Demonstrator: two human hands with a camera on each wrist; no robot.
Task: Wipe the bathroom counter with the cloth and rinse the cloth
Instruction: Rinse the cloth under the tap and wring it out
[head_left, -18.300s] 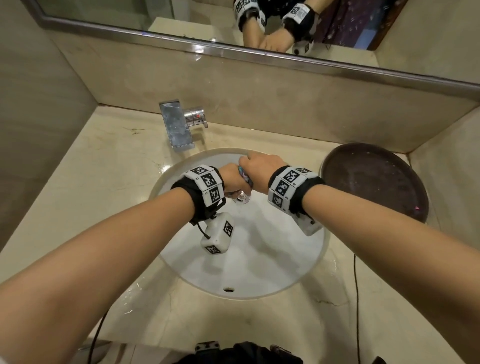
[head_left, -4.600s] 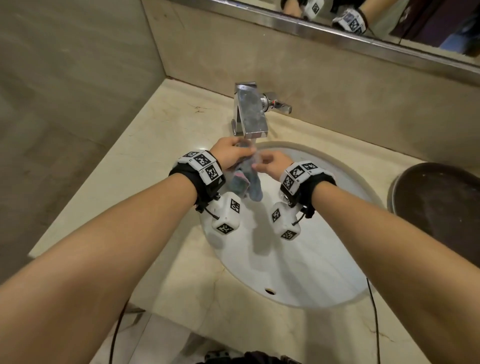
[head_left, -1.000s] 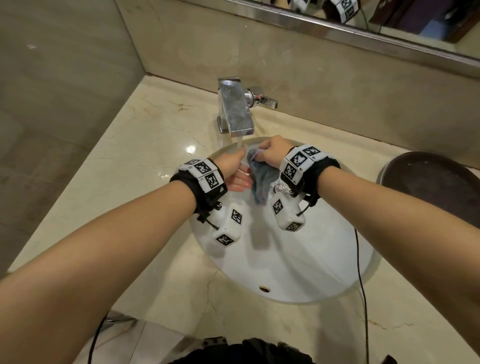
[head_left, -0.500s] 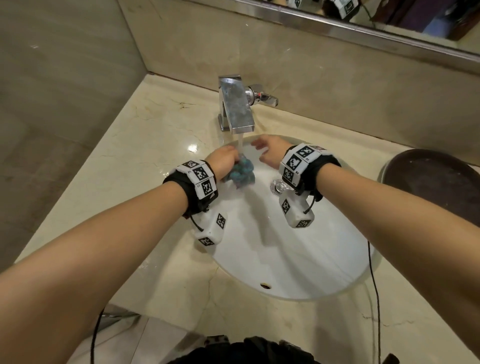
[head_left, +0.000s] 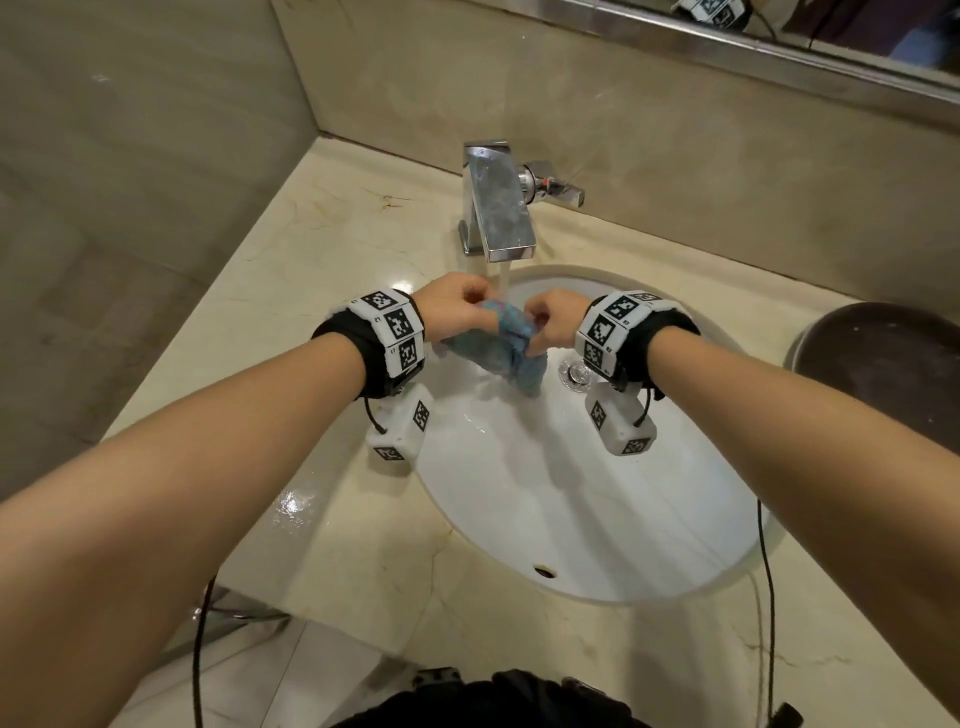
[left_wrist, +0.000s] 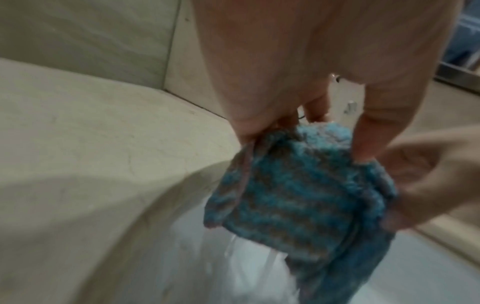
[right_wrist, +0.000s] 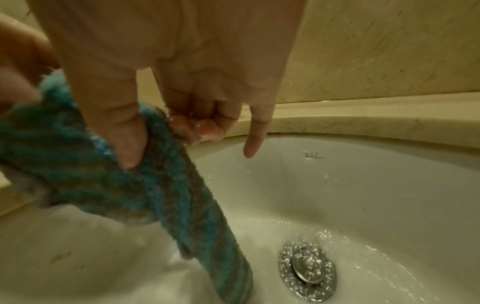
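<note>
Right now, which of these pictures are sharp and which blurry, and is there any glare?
Head view: sharp, edges bowed by the wide lens, a glare spot on the wet counter. Left wrist view: smeared, the cloth and left hand soft, the right hand blurrier. Right wrist view: clearer, water glinting on the drain, dim yellowish light.

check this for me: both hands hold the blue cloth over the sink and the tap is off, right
Not quite: the tap is on. The head view shows a stream falling from its spout onto the cloth, and the left wrist view shows water running off the cloth. The rest holds: the left hand and the right hand both hold the blue cloth over the sink.
</note>
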